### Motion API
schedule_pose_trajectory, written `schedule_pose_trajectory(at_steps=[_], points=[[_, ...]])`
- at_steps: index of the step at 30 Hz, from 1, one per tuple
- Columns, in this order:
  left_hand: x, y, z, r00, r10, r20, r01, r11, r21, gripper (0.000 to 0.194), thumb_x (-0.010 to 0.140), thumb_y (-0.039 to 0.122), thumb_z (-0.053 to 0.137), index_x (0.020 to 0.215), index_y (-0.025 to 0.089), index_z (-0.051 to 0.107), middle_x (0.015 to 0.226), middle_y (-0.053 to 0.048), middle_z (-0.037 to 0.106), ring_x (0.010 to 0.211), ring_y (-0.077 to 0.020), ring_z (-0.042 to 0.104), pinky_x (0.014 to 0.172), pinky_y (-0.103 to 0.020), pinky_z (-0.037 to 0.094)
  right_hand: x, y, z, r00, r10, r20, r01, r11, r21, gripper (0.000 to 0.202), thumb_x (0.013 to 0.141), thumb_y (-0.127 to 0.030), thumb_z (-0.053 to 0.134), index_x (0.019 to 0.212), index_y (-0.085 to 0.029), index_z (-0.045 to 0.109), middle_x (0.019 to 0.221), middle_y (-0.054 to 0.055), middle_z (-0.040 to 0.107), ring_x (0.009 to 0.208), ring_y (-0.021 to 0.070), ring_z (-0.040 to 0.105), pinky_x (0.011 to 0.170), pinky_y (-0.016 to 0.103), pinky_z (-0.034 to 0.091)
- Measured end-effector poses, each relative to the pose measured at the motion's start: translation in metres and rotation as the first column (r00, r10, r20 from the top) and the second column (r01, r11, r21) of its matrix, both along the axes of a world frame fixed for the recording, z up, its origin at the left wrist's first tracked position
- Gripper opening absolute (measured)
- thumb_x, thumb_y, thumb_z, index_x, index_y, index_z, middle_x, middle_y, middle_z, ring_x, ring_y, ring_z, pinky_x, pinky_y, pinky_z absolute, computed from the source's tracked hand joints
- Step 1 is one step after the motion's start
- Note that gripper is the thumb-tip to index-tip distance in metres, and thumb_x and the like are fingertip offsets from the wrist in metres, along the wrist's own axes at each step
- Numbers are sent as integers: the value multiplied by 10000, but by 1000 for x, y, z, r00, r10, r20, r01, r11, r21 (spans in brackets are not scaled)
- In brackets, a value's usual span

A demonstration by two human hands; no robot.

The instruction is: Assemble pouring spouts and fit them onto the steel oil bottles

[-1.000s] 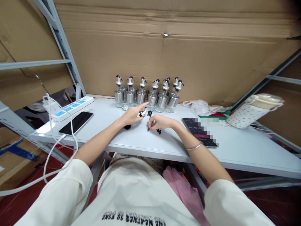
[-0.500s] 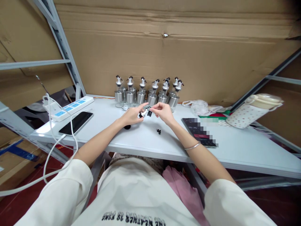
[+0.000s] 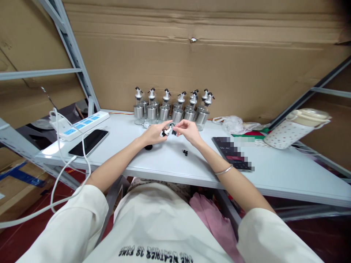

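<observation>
My left hand [image 3: 154,134] is closed round a white and black pourer top [image 3: 168,130], whose spout points right. Close beside the spout, my right hand [image 3: 189,130] pinches a small black part at its fingertips. Several small black pieces [image 3: 174,132] show just under those fingertips; whether they are held or lie on the table cannot be made out. A black round cap [image 3: 148,147] lies below my left hand. More small black pieces [image 3: 185,152] rest on the table nearer to me. Behind my hands stand several glass and steel bottles [image 3: 165,112] with pourer tops.
A power strip [image 3: 85,126] and a phone with a white cable [image 3: 89,142] are at the left. To the right lie another phone [image 3: 231,153], a plastic bag [image 3: 238,125] and a dotted flask [image 3: 294,129]. Cardboard [image 3: 208,65] closes off the back.
My right hand has moved slightly left, bringing its fingertips closer to the pourer's spout. My left hand has barely moved.
</observation>
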State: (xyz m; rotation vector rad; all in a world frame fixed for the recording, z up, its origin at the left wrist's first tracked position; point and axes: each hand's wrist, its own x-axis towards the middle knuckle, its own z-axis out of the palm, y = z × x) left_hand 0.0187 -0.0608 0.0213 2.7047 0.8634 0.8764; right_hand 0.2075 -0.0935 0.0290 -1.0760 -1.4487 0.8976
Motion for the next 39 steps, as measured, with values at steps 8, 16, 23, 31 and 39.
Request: schedule_pose_trajectory(at_steps=[8,16,23,31,39], points=[[0,1,-1,1000,10,-13,-10,1000,4,601,692,179,557,1285,140,469,1010,-73,680,895,-191,648,805,-287,488,-4,-3,0,996,89,-21,-91,992,-88,461,445,-458,836,618,-159,530,520,-27,585,465,90,556,518,261,521],[-1,-2,3,1000,6,-5,-6,999,43,578,676,186,559,1249,143,497,962,-50,688,861,-184,650,788,-280,481,3,-2,2,961,162,-222,-211,953,-219,350,599,-270,806,847,-152,589,633,3,662,549,111,632,583,262,567],[2,-8,9,999,39,-20,-37,994,98,546,650,178,582,1192,156,527,922,-31,687,867,-181,647,874,-305,440,10,-1,5,910,215,-354,-343,870,-354,124,697,-74,712,794,-115,646,720,49,695,622,91,664,651,175,577],[5,-5,0,997,-14,81,8,997,74,537,607,163,625,1133,156,519,889,-5,663,784,-133,623,761,-231,465,12,-3,5,843,321,-432,-496,775,-393,150,714,-61,682,858,-100,681,737,24,681,614,44,633,628,96,534],[5,-7,1,981,21,191,-23,1000,4,505,579,157,642,1073,150,538,813,16,646,723,-110,604,708,-205,466,2,-5,4,870,327,-368,-434,863,-259,202,626,-175,768,807,-145,682,712,12,664,589,76,570,640,218,506]])
